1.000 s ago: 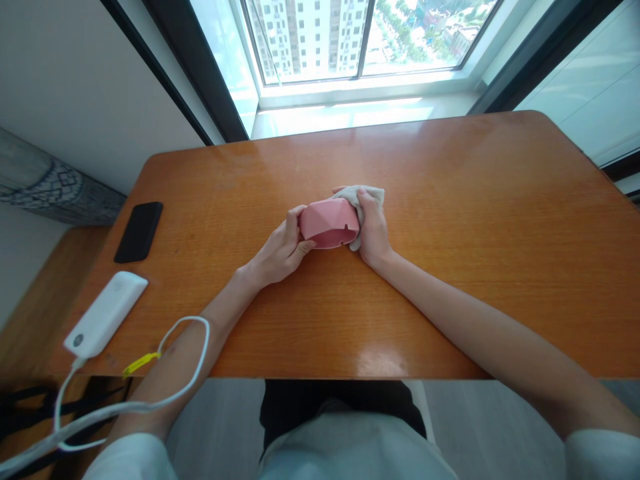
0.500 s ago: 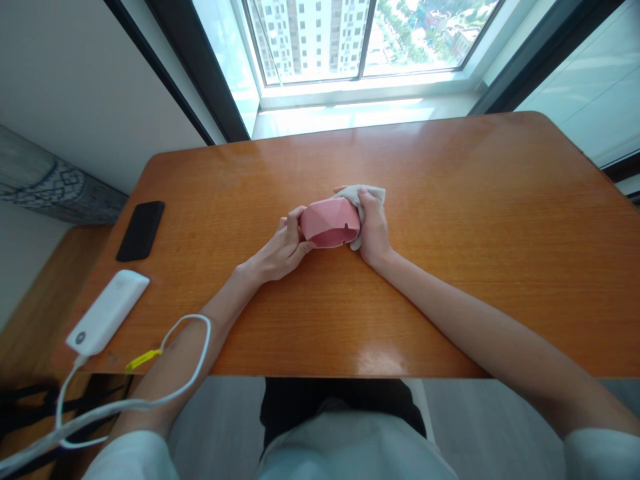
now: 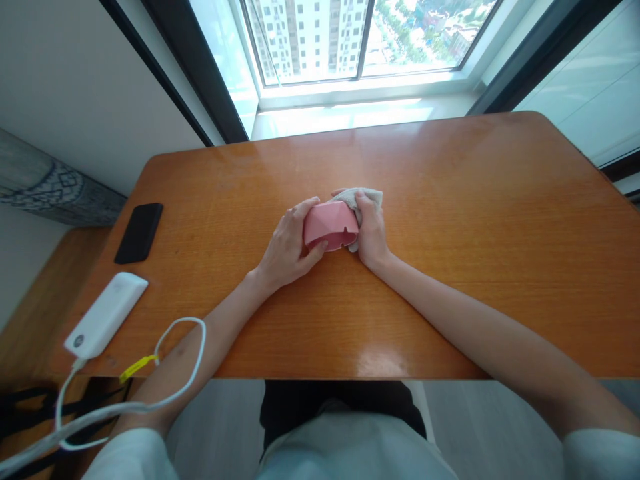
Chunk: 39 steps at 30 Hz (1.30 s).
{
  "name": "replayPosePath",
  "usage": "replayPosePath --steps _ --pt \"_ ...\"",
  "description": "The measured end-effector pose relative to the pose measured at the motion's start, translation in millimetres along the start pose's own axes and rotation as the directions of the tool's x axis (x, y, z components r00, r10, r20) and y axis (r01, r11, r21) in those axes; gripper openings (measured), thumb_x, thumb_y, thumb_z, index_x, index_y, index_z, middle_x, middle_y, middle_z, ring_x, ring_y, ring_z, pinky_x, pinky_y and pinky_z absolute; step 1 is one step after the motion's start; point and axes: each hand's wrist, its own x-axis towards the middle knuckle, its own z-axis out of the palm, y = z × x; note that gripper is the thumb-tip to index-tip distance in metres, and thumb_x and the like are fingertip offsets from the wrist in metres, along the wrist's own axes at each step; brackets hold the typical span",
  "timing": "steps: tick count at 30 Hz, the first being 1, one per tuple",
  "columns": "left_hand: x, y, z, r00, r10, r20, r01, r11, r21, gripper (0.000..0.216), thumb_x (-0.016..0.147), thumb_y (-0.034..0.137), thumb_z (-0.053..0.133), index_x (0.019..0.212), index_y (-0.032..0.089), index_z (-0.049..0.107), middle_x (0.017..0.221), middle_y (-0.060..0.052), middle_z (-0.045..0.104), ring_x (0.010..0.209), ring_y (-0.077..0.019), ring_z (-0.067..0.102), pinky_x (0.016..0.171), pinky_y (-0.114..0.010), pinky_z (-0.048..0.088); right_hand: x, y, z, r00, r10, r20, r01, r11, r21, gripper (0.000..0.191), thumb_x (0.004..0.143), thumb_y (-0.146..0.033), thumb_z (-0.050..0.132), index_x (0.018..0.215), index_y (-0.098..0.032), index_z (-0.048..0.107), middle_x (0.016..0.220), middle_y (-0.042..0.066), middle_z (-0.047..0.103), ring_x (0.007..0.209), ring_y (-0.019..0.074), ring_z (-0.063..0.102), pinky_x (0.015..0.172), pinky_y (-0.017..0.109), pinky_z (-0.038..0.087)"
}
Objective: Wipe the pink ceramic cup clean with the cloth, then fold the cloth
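A pink ashtray (image 3: 330, 220) with faceted sides and notches in its rim is held tilted above the middle of the table, its hollow facing me. My left hand (image 3: 293, 245) grips its left side, thumb at the lower rim and fingers over the top. On the other side, my right hand (image 3: 371, 230) is closed on a pale grey cloth (image 3: 367, 195), which is pressed against the ashtray's right side. Part of the cloth is hidden behind the ashtray and under the fingers.
On the left of the wooden table (image 3: 475, 200) lie a black phone (image 3: 139, 233) and a white power bank (image 3: 107, 315). A white cable (image 3: 197, 363) with a yellow tag (image 3: 137, 367) runs over my left forearm. Beyond the far edge is a window (image 3: 360, 40).
My left hand has shifted its hold, reaching further over the ashtray with fingers and thumb. The ashtray has turned slightly; my right hand and the cloth have moved a little left.
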Motion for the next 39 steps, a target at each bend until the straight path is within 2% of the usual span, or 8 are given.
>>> replayPosePath --steps 5,10,13,16,19,28,32,39 --pt "8.9 17.0 -1.9 0.998 0.034 -0.043 -0.026 0.984 0.175 0.069 0.107 0.048 0.067 0.166 0.022 0.042 0.165 -0.02 0.058 0.149 -0.0378 0.058 0.125 -0.054 0.047 -0.6 -1.1 0.8 1.0 -0.018 0.021 0.017 1.0 0.008 0.058 0.102 -0.08 0.056 0.104 -0.027 0.08 0.095 0.004 0.08 0.092 0.0244 0.073 0.091 0.042 0.063" --pt "31.5 47.7 -6.3 0.998 -0.038 0.052 0.019 0.947 0.321 0.057 0.102 0.034 0.067 0.157 0.022 0.054 0.152 -0.017 0.069 0.134 -0.0394 0.064 0.112 -0.053 0.048 0.3 1.4 0.7 0.998 -0.035 0.056 0.035 0.999 0.006 0.055 0.102 -0.079 0.056 0.099 -0.028 0.076 0.097 0.004 0.078 0.1 0.0253 0.073 0.097 0.042 0.063" --pt "47.3 60.9 0.4 0.995 -0.065 0.078 0.029 0.918 0.397 0.051 0.101 0.025 0.063 0.152 0.02 0.059 0.143 -0.016 0.072 0.122 -0.0385 0.065 0.103 -0.051 0.049 1.7 6.5 -0.4 0.998 -0.055 0.022 0.055 0.998 0.007 0.05 0.103 -0.076 0.058 0.096 -0.029 0.072 0.091 0.002 0.073 0.093 0.0231 0.07 0.088 0.039 0.063" --pt "56.6 62.1 11.0 0.996 -0.06 0.061 0.028 0.901 0.433 0.043 0.101 0.023 0.061 0.144 0.019 0.064 0.131 -0.015 0.075 0.111 -0.0367 0.065 0.096 -0.049 0.049 3.6 12.4 -2.6 0.999 -0.045 -0.021 0.045 0.999 -0.029 0.051 0.103 -0.076 0.057 0.086 -0.029 0.063 0.08 -0.001 0.062 0.079 0.0203 0.063 0.075 0.035 0.06" --pt "56.7 56.4 18.9 0.999 -0.039 0.003 0.035 0.91 0.414 0.042 0.101 0.024 0.061 0.143 0.022 0.065 0.128 -0.013 0.075 0.109 -0.0351 0.064 0.096 -0.047 0.049 4.7 14.5 -3.6 0.998 -0.061 -0.035 0.059 0.997 -0.049 0.052 0.104 -0.077 0.056 0.083 -0.029 0.06 0.079 -0.001 0.059 0.079 0.0197 0.06 0.074 0.034 0.059" --pt "40.7 46.9 28.9 0.983 -0.06 -0.176 0.104 0.962 0.254 0.046 0.102 0.029 0.065 0.148 0.027 0.066 0.137 -0.012 0.073 0.12 -0.0353 0.066 0.107 -0.052 0.049 -0.8 3.9 0.6 0.996 -0.073 0.048 0.071 0.997 0.028 0.05 0.105 -0.075 0.054 0.108 -0.03 0.077 0.104 0.004 0.079 0.105 0.0252 0.074 0.099 0.041 0.062" --pt "35.7 41.5 34.1 0.971 -0.071 -0.228 0.118 0.973 0.199 0.044 0.102 0.033 0.064 0.146 0.027 0.066 0.135 -0.012 0.07 0.12 -0.0336 0.065 0.11 -0.051 0.051 0.7 5.8 -1.1 0.995 -0.076 0.066 0.074 0.997 0.028 0.054 0.104 -0.078 0.052 0.106 -0.03 0.076 0.105 0.004 0.08 0.108 0.0258 0.075 0.107 0.044 0.061" --pt "31.6 35.7 34.6 0.94 -0.142 -0.311 0.148 0.989 -0.005 0.033 0.105 0.031 0.06 0.137 0.026 0.062 0.131 -0.01 0.065 0.123 -0.0291 0.064 0.112 -0.047 0.055 1.3 1.7 -0.1 0.997 -0.067 0.036 0.067 0.998 0.006 0.057 0.103 -0.081 0.053 0.101 -0.029 0.076 0.104 0.004 0.08 0.109 0.0264 0.075 0.105 0.043 0.061"
